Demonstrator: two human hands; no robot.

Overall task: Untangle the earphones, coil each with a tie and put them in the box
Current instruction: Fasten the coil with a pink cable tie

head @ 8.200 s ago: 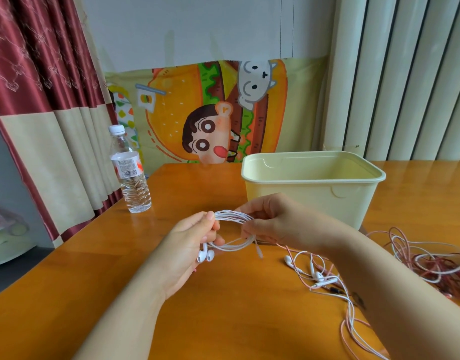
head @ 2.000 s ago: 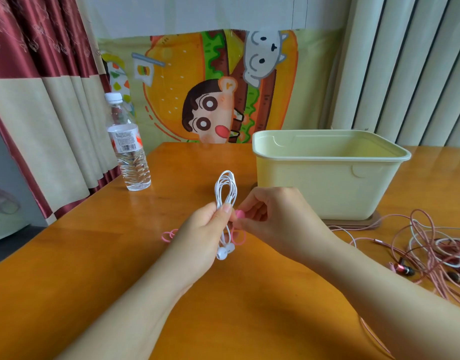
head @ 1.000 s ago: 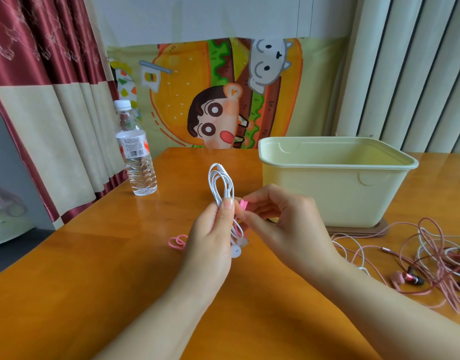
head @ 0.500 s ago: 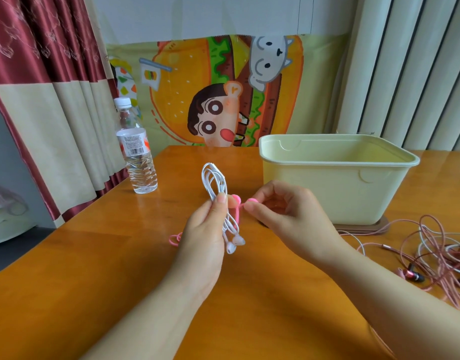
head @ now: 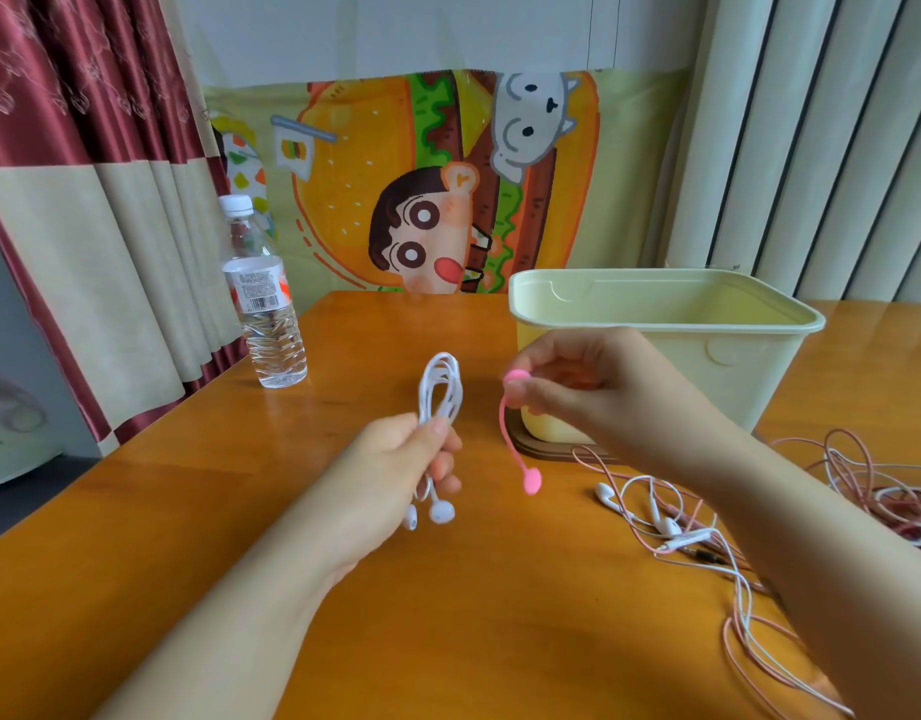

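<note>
Left hand [head: 396,462] grips the coiled white earphones [head: 440,394] at frame centre, buds hanging below the fist. Right hand [head: 577,384], held apart from it, pinches the pink tie [head: 531,479] by its top knob; the rest dangles free, not touching the coil. Risks: a slack left grip would let the loops spring open; a one-point pinch could drop the tie. Count: one coil, one tie, one box [head: 759,366] right of centre, one bottle [head: 265,314]. Tangle [head: 671,517] lower right, number of sets unclear.

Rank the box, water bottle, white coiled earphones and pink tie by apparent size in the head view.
box
water bottle
white coiled earphones
pink tie
The last two span similar lengths; the tie is far thinner.
</note>
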